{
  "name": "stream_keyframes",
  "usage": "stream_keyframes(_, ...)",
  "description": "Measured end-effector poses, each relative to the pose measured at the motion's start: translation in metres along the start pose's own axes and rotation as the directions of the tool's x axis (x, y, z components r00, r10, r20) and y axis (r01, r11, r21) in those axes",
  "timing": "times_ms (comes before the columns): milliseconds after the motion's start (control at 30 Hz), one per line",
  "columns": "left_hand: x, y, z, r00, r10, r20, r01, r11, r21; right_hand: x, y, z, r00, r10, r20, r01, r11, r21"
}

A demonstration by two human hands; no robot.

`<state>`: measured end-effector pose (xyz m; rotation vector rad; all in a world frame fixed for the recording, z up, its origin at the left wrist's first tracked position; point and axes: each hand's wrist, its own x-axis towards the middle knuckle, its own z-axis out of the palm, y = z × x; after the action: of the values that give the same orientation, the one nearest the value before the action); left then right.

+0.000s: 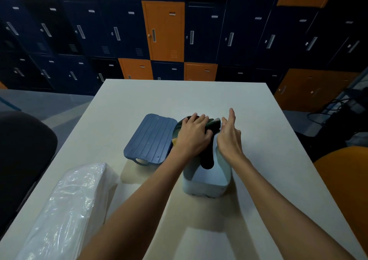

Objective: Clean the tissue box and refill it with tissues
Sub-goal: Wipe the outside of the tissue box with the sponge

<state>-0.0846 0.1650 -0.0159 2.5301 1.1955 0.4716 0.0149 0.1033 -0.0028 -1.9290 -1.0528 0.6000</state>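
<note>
The surface (pixel 199 100) is carrying every item of the task, and they are being reported here from largest to smallest. At the near left, a wrapped pack of tissues (pixel 65 210) is lying in clear film, partly out of view. At the centre, the pale tissue box (pixel 207 182) is standing open, tilted up at its far end. Its blue ribbed lid (pixel 149 138) is lying off, just to the left of the box. A dark cleaning cloth (pixel 207 158) is hanging down into the box interior; no tissues are showing inside, so the box appears empty apart from the cloth.

The left hand (pixel 194 134) is lying over the bunched cloth at the far rim, fingers curled down onto it and gripping it. The right hand (pixel 229 138) is bracing the right wall of the box with the palm, fingers extended and holding nothing.

Risks, as judged: the box is light and tilted, so a hard wipe could slide or tip it, since the right hand is only pressing and not clasping. The trailing cloth could catch the rim. The lid is sitting near the left forearm and could be knocked.
</note>
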Motion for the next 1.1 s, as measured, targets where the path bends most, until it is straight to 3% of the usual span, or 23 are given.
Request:
stream_keyframes(100, -0.007, -0.01, -0.007, 0.985, 0.157, 0.077, -0.154, 0.987, -0.046, -0.001, -0.004, -0.001, 1.0, 0.001, -0.02, -0.001, 0.999, 0.034)
stream_keyframes(233, -0.027, -0.012, -0.025, 0.971, 0.198, 0.134, -0.166, 0.962, -0.219, -0.003, -0.004, 0.0, 0.999, -0.041, -0.014, 0.04, 0.999, -0.004)
stream_keyframes(333, -0.044, -0.018, -0.03, 0.997, 0.067, 0.047, -0.04, 0.901, -0.433, -0.002, -0.003, 0.002, 0.998, -0.064, 0.02, 0.064, 0.998, -0.025)
stream_keyframes(433, -0.04, -0.012, -0.036, 0.969, -0.224, -0.107, 0.079, 0.686, -0.724, -0.001, -0.003, 0.003, 0.997, -0.072, 0.031, 0.073, 0.997, -0.032)
stream_keyframes(500, -0.023, -0.006, -0.035, 0.968, -0.231, -0.098, 0.11, 0.743, -0.66, -0.001, -0.003, 0.002, 0.997, -0.069, 0.034, 0.07, 0.997, -0.035)
stream_keyframes(567, -0.014, -0.004, -0.027, 0.993, -0.113, -0.03, 0.087, 0.888, -0.452, -0.001, -0.003, 0.002, 0.998, -0.044, 0.038, 0.045, 0.998, -0.039)
stream_keyframes(633, -0.013, -0.004, -0.013, 0.998, -0.056, 0.004, 0.055, 0.955, -0.293, 0.0, -0.002, 0.002, 0.999, -0.018, 0.034, 0.02, 0.998, -0.063)
stream_keyframes(800, -0.042, -0.002, -0.014, 1.0, -0.016, -0.011, 0.012, 0.956, -0.292, -0.002, -0.004, 0.004, 0.997, -0.044, 0.061, 0.056, 0.975, -0.214)
stream_keyframes(933, -0.076, -0.002, -0.007, 1.0, -0.003, -0.021, -0.004, 0.95, -0.311, -0.004, -0.01, 0.003, 0.999, -0.01, 0.045, 0.018, 0.983, -0.184)
stream_keyframes(1100, -0.114, 0.001, 0.006, 0.989, 0.09, -0.121, -0.129, 0.923, -0.364, -0.001, -0.005, 0.007, 0.998, -0.053, 0.042, 0.064, 0.933, -0.354)
